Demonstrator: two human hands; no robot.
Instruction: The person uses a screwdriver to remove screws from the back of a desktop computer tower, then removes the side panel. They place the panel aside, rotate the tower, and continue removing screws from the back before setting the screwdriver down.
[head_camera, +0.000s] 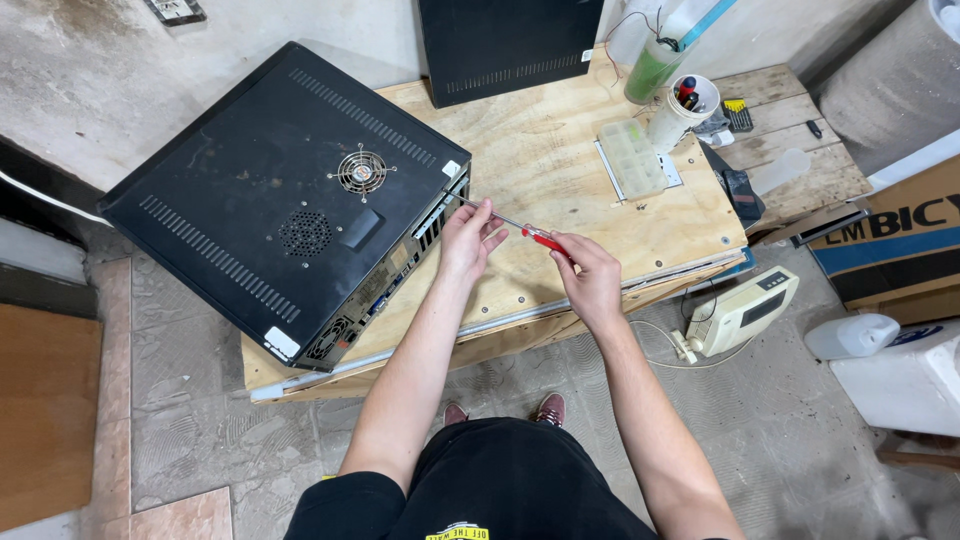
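Note:
A black desktop computer case (260, 200) lies on its side on a plywood table (560, 170), its rear panel facing me. My right hand (590, 275) grips the red handle of a screwdriver (520, 226). The metal shaft runs up and left to the case's rear top corner. My left hand (468, 238) pinches the shaft near the case, steadying it, fingers spread around it.
On the table's far side stand a clear compartment box (632, 158), a white cup of tools (684, 106) and a green bottle (652, 68). A second black case (505, 45) stands at the back. A beige device (742, 312), a white jug (852, 336) and a cardboard box (895, 245) sit on the floor at right.

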